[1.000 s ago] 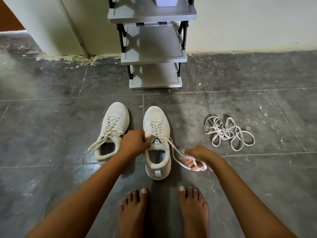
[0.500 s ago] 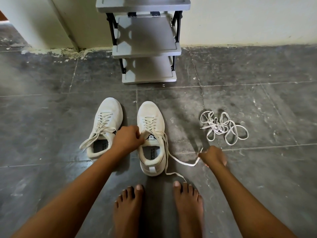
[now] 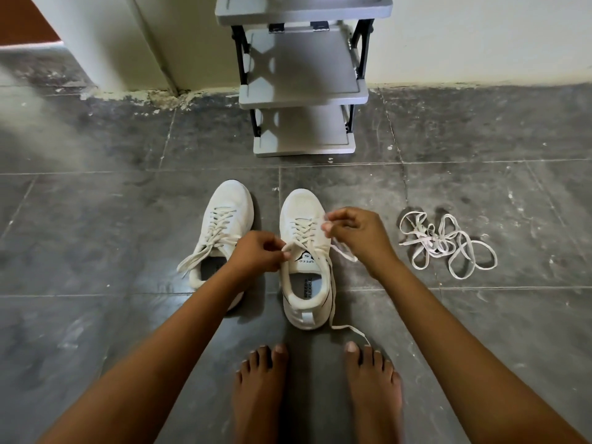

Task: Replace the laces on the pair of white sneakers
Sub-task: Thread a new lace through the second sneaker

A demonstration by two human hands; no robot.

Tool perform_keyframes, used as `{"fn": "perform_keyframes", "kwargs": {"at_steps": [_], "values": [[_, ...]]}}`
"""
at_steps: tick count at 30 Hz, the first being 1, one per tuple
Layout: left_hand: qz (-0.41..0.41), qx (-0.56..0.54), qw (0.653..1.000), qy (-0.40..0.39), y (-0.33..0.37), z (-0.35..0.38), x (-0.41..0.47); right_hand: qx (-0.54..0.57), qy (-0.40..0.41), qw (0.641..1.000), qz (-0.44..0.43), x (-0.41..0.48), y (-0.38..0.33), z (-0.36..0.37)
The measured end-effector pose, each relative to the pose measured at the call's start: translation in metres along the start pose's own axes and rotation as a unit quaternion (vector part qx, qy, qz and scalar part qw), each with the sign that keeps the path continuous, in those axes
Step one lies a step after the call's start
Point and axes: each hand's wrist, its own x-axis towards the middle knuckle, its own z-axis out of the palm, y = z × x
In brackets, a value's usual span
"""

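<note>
Left grip [image 3: 256,253] and right grip [image 3: 355,233] pinch lace [image 3: 303,232] | sneaker [image 3: 304,200] white (top eyelets loosened)

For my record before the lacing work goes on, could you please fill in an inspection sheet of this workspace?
Surface: grey tiled floor, scuffed with pale marks.
Job's things: left sneaker and right sneaker side by side, both laced; the right sneaker's lace is loosened, one end trailing on the floor; tangled spare laces lie apart, to the right.
Clutter: nothing seen.
Grippers: left hand pinches the lace by the tongue; right hand pinches it at the eyelets.
Cables: nothing seen.
Surroundings: grey shoe rack against a pale wall; bare feet near the right sneaker's heel.
</note>
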Motion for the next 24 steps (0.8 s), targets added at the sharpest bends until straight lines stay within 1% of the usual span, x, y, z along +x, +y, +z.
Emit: {"fn": "perform_keyframes", "kwargs": {"at_steps": [3, 7, 10, 12, 17, 20, 23, 24], "values": [[-0.035, -0.06, 0.997, -0.013, -0.002, -0.002, 0.0, -0.09, -0.044, 0.995, -0.001, -0.008, 0.004, 0.031], [-0.054, -0.106, 0.992, -0.031, -0.002, -0.003, 0.0, -0.163, -0.031, 0.986, -0.022, -0.009, 0.012, 0.043], [-0.068, -0.135, 0.988, -0.035, -0.004, -0.002, 0.0, -0.261, -0.05, 0.962, -0.067, -0.008, 0.01, 0.049], [-0.071, -0.148, 0.986, -0.035, -0.005, -0.001, 0.0, -0.302, -0.054, 0.948, -0.08, -0.009, 0.009, 0.053], [-0.069, -0.153, 0.985, -0.045, -0.008, -0.004, 0.0, -0.321, -0.037, 0.944, -0.07, -0.007, 0.008, 0.055], [-0.064, -0.154, 0.985, -0.046, -0.008, -0.004, -0.001, -0.362, -0.041, 0.928, -0.078, -0.008, 0.006, 0.057], [-0.054, -0.149, 0.987, -0.039, -0.008, -0.003, -0.002, -0.377, -0.042, 0.922, -0.079, -0.008, 0.003, 0.06], [-0.043, -0.131, 0.99, -0.034, -0.008, -0.003, -0.002, -0.379, -0.044, 0.921, -0.075, -0.006, 0.002, 0.06]]}}
